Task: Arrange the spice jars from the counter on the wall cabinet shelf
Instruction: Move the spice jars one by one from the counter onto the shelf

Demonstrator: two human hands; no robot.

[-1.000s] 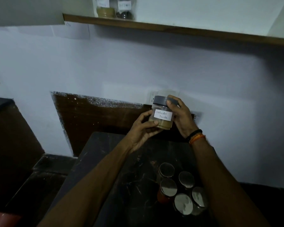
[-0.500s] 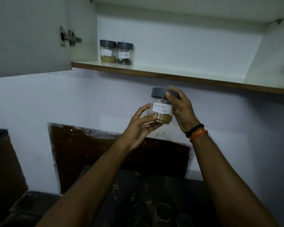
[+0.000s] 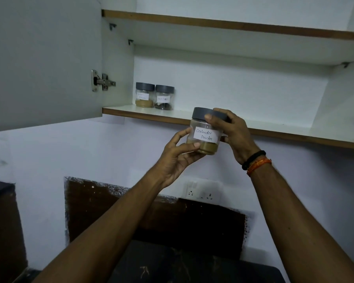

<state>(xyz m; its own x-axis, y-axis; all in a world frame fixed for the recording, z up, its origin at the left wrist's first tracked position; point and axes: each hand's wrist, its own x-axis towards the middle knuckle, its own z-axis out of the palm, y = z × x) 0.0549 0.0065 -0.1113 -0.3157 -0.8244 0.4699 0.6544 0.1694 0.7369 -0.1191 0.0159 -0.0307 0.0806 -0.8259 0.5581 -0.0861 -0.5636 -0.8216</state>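
- Coriander jar [image 3: 206, 134]: a clear plastic jar with a grey screw lid [image 3: 204, 114] and a white handwritten label reading "Coriander Powder"; brown powder fills its lower part. It is held upright in the air, in front of and slightly below the front edge of the lower shelf [image 3: 184, 117], touching no surface.
- Left hand [image 3: 177, 158]: cups the jar from below and from the left, thumb and fingertips pressed to the lower wall.
- Right hand [image 3: 233, 133]: grips the jar from the right, fingers wrapped over the lid's rim; black and orange wristbands [image 3: 256, 162] circle the wrist.
- Lower shelf: white board with a brown edge inside the open wall cabinet. Two shelved jars [image 3: 154, 96] with the same grey lids stand side by side, touching or nearly so, at its far left against the back; their labels are too small to read.
- Upper shelf [image 3: 223, 24]: seen from beneath.
- Cabinet door [image 3: 43, 58]: swung open at left, hinge [image 3: 102, 81] exposed.
- Wall socket [image 3: 201, 192]: below the hands, above the dark counter [image 3: 192, 266].
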